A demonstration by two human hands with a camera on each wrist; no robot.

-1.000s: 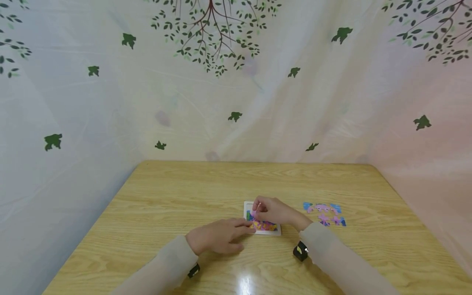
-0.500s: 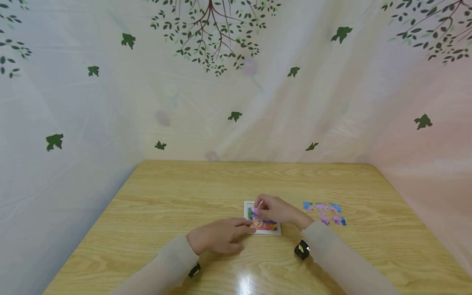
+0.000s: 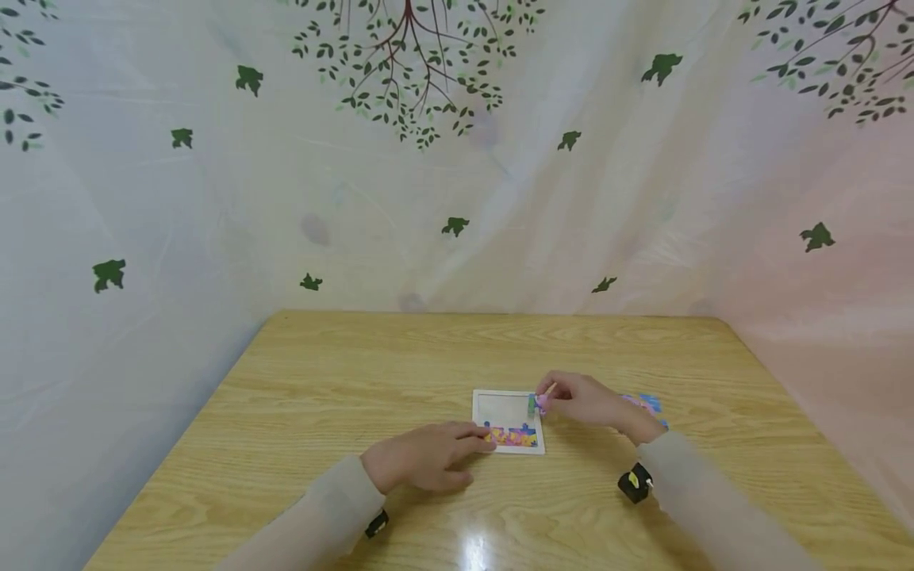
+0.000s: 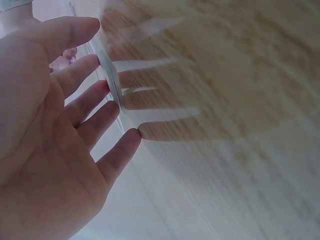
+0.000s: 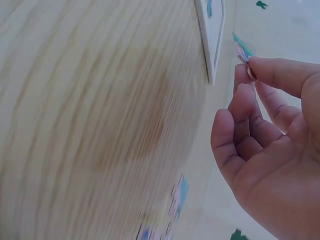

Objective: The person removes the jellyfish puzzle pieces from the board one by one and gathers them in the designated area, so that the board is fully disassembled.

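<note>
My right hand (image 3: 589,400) pinches a small puzzle piece (image 3: 540,404), pink with green and blue, between thumb and fingers over the right edge of the white puzzle tray (image 3: 508,392). Seen from the right wrist, the piece (image 5: 243,50) is raised above the wooden table. Joined yellow and pink pieces (image 3: 510,437) fill the tray's lower strip, while its upper part shows bare white. My left hand (image 3: 421,457) lies with fingers extended at the tray's lower left corner. In the left wrist view, its fingertips (image 4: 131,134) touch the tray's edge.
Several loose pink and blue puzzle pieces (image 3: 648,402) lie to the right of the tray, partly hidden behind my right hand and wrist. A pale curtain (image 3: 371,198) with leaf prints surrounds the wooden table (image 3: 343,365) at the back and sides.
My right hand has lifted the puzzle piece off the tray's upper left and carried it right, to the tray's right edge. The left hand has stayed in place.
</note>
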